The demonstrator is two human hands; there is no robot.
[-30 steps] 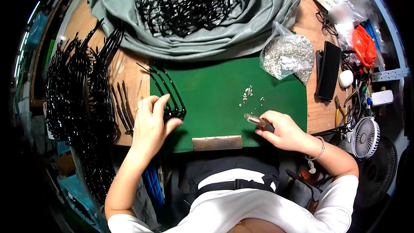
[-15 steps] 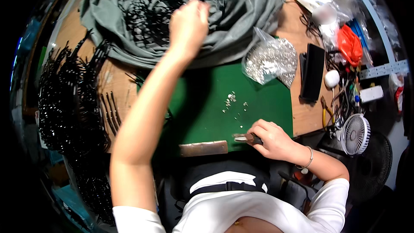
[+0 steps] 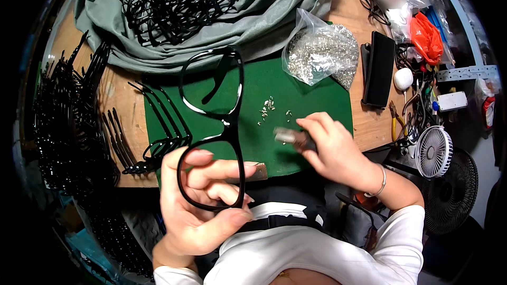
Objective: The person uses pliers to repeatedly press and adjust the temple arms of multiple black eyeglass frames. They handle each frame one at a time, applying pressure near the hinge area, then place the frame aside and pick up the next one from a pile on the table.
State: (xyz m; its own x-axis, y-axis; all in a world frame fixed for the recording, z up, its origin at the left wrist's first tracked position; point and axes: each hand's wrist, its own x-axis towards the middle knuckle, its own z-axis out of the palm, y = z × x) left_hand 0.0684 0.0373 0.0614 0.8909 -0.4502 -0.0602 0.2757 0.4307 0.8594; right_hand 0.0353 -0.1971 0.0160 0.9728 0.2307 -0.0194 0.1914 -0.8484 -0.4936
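Observation:
My left hand [image 3: 185,221] is closed on a black eyeglass frame [image 3: 232,133], its fingers around the lower rim. The frame stands on end above the green mat [image 3: 311,161], and one arm shows through the upper rim. In my right hand [image 3: 335,150] is a short hand tool [image 3: 290,138] with a metal tip, too blurred to name exactly. Small silver metal pieces [image 3: 268,106] lie scattered on the mat just beyond the tool. Partly hidden behind my left fingers is a flat metal strip [image 3: 259,172] at the mat's near edge.
More black frames pile up on a grey cloth [image 3: 158,55] at the back. Black temple arms [image 3: 68,126] crowd the left side. A clear bag of silver parts [image 3: 311,55], a black case [image 3: 379,71], yellow-handled pliers [image 3: 396,121] and a white fan [image 3: 434,150] are on the right.
My left hand has come back from the far pile and now holds an eyeglass frame close to me. My right hand, with the tool, has shifted slightly up. The whole view has shifted.

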